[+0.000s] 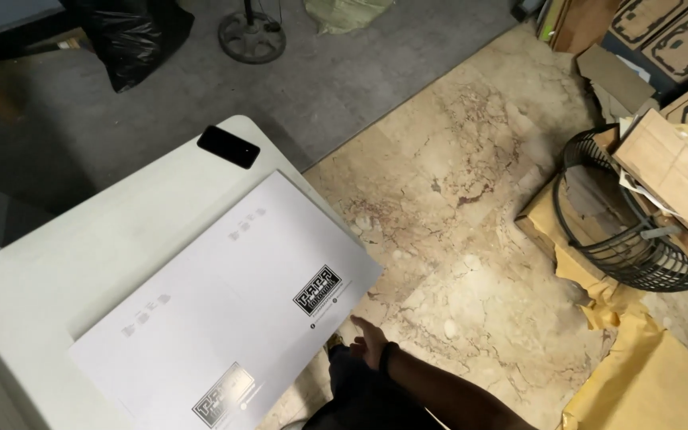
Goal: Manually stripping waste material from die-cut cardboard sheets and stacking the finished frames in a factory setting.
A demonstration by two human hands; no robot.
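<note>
A large white sheet [224, 310] with black printed marks lies on the white table [65, 271], its right corner hanging past the table's edge. My right hand [368, 341], with a dark band on the wrist, reaches in from the lower right. Its fingers are stretched out and hold nothing. The fingertips are just beside the sheet's lower right edge, and I cannot tell whether they touch it. A black phone [228, 146] lies at the table's far corner. My left hand is out of sight.
A black wire basket [599, 239] filled with wood and cardboard offcuts stands on the marbled floor at right, on crumpled brown paper [646, 374]. A black plastic bag [133, 36] and a round stand base [252, 36] sit on the grey carpet beyond the table.
</note>
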